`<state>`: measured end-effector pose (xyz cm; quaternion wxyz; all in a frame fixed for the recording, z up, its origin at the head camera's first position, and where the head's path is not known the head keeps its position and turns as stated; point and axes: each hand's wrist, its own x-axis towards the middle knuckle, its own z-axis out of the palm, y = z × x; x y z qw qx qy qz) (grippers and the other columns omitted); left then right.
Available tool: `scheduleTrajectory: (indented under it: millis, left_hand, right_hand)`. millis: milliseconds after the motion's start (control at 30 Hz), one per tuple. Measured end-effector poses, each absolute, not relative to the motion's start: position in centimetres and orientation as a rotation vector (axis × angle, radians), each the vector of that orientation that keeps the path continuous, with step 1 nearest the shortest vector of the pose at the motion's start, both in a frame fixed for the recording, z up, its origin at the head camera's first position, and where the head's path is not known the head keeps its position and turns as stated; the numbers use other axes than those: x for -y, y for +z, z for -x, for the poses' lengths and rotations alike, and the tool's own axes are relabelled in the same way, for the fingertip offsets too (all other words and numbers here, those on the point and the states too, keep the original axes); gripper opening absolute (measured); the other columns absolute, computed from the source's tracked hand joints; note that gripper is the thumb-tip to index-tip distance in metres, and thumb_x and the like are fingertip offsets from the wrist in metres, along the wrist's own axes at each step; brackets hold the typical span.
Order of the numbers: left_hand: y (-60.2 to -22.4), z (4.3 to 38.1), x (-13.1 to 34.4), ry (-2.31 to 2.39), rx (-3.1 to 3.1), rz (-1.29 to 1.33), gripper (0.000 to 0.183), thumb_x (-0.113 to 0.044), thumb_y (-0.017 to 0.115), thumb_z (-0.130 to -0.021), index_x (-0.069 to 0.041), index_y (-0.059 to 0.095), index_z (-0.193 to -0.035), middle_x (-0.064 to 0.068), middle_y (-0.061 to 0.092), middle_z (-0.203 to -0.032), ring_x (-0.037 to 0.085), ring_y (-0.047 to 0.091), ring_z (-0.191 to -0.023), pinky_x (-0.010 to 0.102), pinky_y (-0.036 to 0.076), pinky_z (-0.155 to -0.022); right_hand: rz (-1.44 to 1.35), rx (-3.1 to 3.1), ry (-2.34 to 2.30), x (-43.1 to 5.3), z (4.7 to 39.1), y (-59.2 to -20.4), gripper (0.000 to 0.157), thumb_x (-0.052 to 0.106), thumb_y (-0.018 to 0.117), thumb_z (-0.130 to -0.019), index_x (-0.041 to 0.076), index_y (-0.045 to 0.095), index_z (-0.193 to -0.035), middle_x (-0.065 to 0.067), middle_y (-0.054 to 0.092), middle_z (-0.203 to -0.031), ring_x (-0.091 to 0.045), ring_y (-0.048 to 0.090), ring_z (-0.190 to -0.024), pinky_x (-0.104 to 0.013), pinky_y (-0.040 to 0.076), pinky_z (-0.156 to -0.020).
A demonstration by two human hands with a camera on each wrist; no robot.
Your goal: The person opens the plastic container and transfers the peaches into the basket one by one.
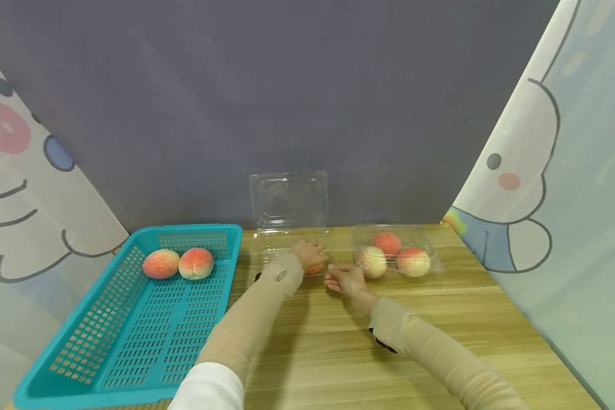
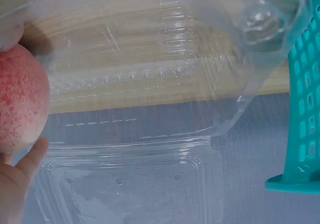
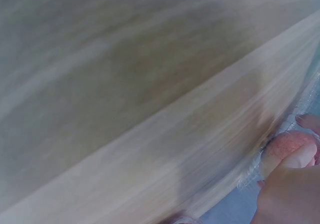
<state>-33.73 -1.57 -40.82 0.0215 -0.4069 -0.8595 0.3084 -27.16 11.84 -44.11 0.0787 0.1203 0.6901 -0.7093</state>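
Observation:
My left hand (image 1: 310,254) grips a red-and-cream peach (image 2: 22,99) inside a clear plastic clamshell box (image 1: 269,242). The box's lid (image 1: 289,199) stands raised at the back. In the left wrist view, fingertips lie against the peach's side. Beside the box's front right corner is my right hand (image 1: 347,281), its fingers loosely bent; in the right wrist view its thumb (image 3: 300,156) overlaps the peach. Whether those fingers touch the box rim cannot be told. To the right, a second clear box (image 1: 435,256) contains three peaches (image 1: 413,262), its lid apparently down.
A teal perforated basket (image 1: 176,319) stands on the left of the wooden table (image 1: 333,353), with two peaches (image 1: 196,263) at its far end. A grey backdrop (image 1: 287,102) rises behind the table, and printed cloths (image 1: 589,171) hang at both sides.

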Motion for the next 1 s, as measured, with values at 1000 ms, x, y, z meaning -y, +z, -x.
scheduleTrajectory:
  millis: [1000]
  left_hand:
    - [-41.76,34.29,1.76,0.983,2.52,1.164,0.047,-0.026,0.061,-0.085,-0.034,0.046,-0.128,-0.005,0.047,-0.128,0.015,0.05,-0.11,0.022,0.052,-0.077]
  right_hand:
    - [-0.392,-2.041,-2.129,-11.78,27.19,-43.87,0.037,0.015,0.055,-0.092,-0.014,0.052,-0.114,-0.006,0.066,-0.074,-0.009,0.064,-0.06,-0.024,0.056,-0.063]
